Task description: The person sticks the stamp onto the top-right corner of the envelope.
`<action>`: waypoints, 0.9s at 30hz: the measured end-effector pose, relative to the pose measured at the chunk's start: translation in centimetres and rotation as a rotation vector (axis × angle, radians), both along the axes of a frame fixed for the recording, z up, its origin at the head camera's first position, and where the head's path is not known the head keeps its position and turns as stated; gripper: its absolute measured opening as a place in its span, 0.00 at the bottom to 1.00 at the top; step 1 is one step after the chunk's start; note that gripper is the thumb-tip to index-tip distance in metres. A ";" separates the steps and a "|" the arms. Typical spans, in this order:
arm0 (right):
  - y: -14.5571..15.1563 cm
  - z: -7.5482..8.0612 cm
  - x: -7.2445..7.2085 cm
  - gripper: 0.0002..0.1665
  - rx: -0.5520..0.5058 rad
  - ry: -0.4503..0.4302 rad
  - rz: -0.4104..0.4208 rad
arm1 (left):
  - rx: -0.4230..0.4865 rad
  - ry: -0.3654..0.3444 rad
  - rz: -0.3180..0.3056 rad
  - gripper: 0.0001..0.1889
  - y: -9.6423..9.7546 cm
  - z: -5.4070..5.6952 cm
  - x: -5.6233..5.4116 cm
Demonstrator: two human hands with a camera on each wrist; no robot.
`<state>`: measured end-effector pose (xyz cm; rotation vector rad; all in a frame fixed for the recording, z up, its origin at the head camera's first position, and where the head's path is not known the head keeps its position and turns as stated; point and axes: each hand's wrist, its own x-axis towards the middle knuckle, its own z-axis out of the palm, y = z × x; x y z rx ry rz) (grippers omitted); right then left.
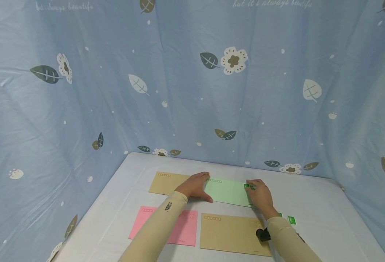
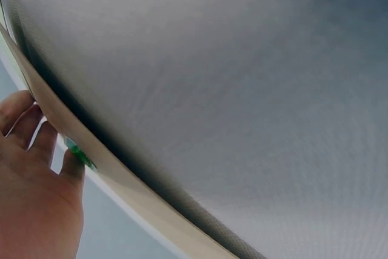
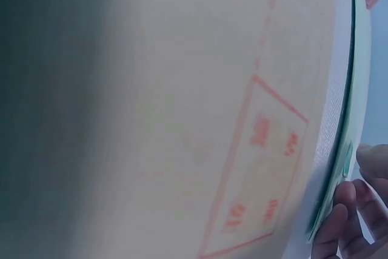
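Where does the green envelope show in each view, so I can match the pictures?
Head: lower half, just right of centre, between the left hand and the right hand; the green envelope lies flat.
Left wrist: can't pick it out for certain.
Right wrist: a narrow, slanting band down the right side.
Shared landmark: the left hand, at lower left in its own wrist view and partly in the top right corner of the right wrist view.
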<state>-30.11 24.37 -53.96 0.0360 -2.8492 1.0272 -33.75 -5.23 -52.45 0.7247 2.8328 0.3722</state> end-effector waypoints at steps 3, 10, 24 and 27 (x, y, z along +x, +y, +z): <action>0.0 0.0 0.1 0.23 0.008 0.001 0.001 | 0.003 0.000 0.000 0.60 0.0 0.1 0.1; -0.5 0.6 0.4 0.23 0.006 0.001 -0.006 | 0.012 -0.001 -0.001 0.60 0.1 0.0 0.0; -0.9 0.8 0.8 0.21 0.027 0.019 -0.005 | 0.013 0.007 0.000 0.60 -0.1 0.4 0.3; -1.0 0.7 0.9 0.21 0.033 0.009 -0.003 | 0.018 0.004 -0.001 0.60 -0.1 0.3 0.2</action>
